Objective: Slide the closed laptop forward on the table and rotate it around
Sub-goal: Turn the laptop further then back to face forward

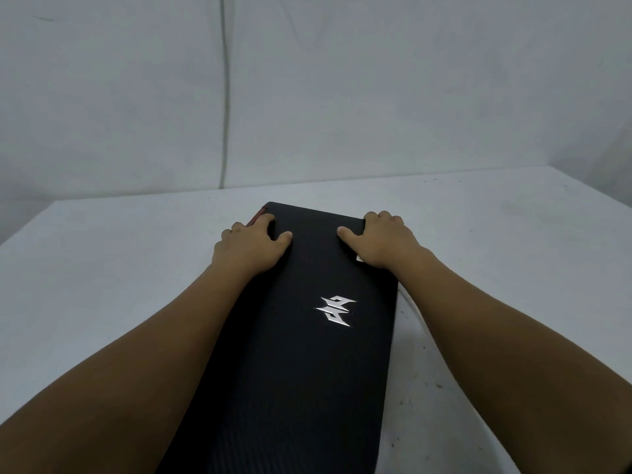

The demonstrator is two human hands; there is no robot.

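A closed black laptop [301, 354] with a silver logo on its lid lies on the white table [102, 268], its long side running away from me, its near end out of frame. My left hand [249, 248] grips its far left edge, fingers curled over the side and thumb pressed on the lid. My right hand [379, 239] holds the far right edge the same way, thumb on the lid. A red trim strip shows at the far left corner.
A pale grey wall [376, 97] rises right behind the table's far edge, with a thin vertical cable [224, 97] running down it. Bare table surface lies to the left and right of the laptop, with small dark specks on the right.
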